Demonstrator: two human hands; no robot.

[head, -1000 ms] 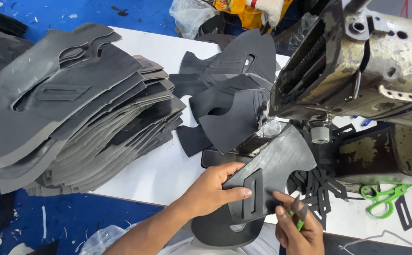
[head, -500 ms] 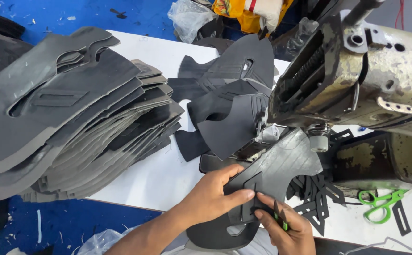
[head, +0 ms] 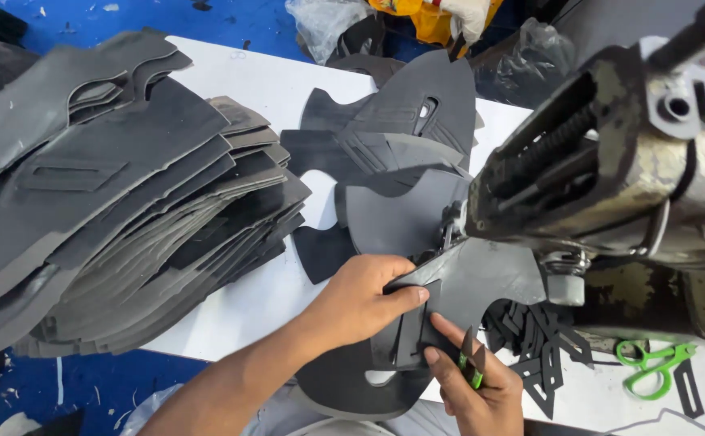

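Feeding a dark cut panel [head: 481, 282] under the sewing machine [head: 610, 186] on the desk [head: 263, 89]: left hand [head: 360, 299] fingers pinch its edge; right hand [head: 469, 379] presses it, clutching small snips [head: 472, 367]. Next move likely needs seam alignment.

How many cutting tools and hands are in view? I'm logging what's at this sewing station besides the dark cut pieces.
Green-handled scissors lying on the white table: 1
Small green-handled snips held in the right hand: 1
Hands, left hand and the right, both on the dark cut piece: 2
Total: 4
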